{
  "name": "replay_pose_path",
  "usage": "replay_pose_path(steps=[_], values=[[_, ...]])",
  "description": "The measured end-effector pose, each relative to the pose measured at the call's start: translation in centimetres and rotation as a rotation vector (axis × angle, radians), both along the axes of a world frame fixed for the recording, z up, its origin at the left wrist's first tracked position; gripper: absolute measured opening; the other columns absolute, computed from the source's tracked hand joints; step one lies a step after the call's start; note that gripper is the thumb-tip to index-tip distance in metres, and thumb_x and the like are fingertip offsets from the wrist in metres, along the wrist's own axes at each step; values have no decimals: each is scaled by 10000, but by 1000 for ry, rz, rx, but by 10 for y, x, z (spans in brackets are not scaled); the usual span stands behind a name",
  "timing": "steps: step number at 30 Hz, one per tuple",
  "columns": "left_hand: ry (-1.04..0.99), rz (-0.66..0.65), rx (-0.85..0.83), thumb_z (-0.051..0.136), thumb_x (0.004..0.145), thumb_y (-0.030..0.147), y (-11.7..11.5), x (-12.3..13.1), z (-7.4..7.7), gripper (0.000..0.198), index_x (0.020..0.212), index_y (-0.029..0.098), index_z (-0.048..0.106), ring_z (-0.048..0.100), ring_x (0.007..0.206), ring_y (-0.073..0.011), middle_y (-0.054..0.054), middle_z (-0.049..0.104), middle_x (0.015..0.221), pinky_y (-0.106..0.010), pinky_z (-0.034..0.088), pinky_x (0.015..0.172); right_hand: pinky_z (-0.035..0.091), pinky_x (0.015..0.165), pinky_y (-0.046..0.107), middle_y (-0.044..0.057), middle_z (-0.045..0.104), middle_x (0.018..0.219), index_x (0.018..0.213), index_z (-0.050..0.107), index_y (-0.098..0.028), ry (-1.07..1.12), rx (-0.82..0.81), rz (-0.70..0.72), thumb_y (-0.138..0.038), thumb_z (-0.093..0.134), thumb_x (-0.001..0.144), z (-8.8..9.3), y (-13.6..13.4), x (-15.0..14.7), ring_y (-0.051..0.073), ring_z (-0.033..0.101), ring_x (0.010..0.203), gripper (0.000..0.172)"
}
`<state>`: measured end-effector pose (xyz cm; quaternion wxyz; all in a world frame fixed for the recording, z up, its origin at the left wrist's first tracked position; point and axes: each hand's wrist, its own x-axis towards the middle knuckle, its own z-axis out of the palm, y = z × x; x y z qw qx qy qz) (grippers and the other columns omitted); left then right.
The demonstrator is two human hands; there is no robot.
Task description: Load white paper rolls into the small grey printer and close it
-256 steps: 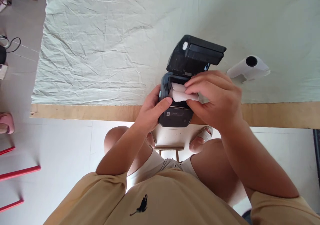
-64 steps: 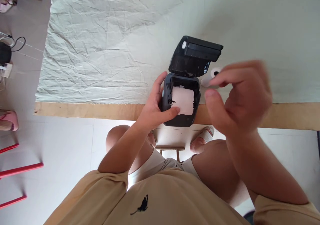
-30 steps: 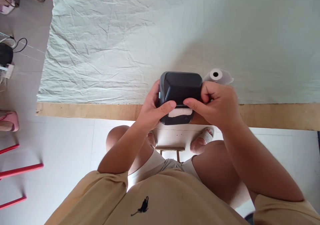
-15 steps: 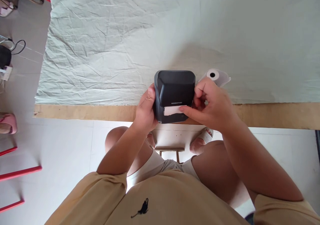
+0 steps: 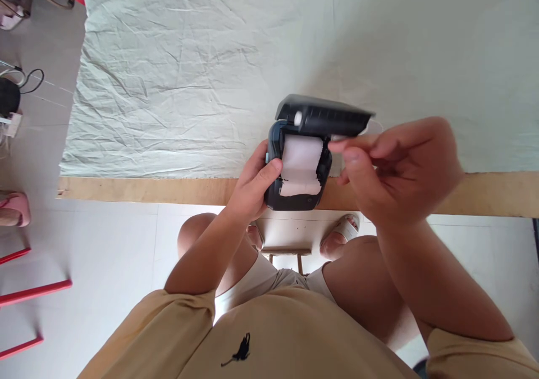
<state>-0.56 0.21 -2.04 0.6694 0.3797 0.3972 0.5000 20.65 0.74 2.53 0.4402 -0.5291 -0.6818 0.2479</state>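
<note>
A small black label printer [image 5: 295,201] is gripped at its left side by my left hand [image 5: 252,182], thumb over the rim. Its lid [image 5: 332,116] is swung up and tilted to the back right. Inside lies a roll of white paper [image 5: 302,160], its torn end reaching over the front edge. My right hand [image 5: 400,168] is just right of the printer, partly blurred. Its index finger and thumb are stretched apart and the other fingers curl, with nothing seen in them. Behind the lid, a loose white paper roll [image 5: 374,127] is mostly hidden.
A wrinkled pale green cloth [image 5: 189,76] covers the table, whose bare wooden front edge [image 5: 147,189] runs below the printer. My legs and a wooden stool bar are under it. At left on the floor are red metal legs [image 5: 37,293] and a black cable [image 5: 36,78].
The printer's lid has gone from closed to raised, uncovering the paper roll inside. My right hand has moved right, off the paper strip, and my left thumb now lies over the rim.
</note>
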Motion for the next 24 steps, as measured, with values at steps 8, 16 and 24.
replay_pose_path(steps=[8,16,24], values=[[113,-58,70,816,994,739,-4,-4,0,563,1288,259,796,802,1086,-286,-82,843,1163,-355,638,867,290,579,335,7,830,817,894,787,-264,-395,110,-13,-191,656,1036,5,3,-9,146,618,644,207],[132,-67,84,826,988,724,-4,-6,-1,530,1247,261,808,685,946,-227,-58,766,1066,-316,557,800,263,596,312,25,862,968,948,752,-252,-503,4,139,-254,680,983,14,1,0,142,527,623,79],[44,-56,112,836,1007,646,-2,-5,1,437,1212,260,849,692,822,-169,-49,834,1051,-284,605,767,333,540,273,-64,583,584,1033,779,-266,-369,-19,151,-194,706,814,29,0,-1,130,516,524,242]])
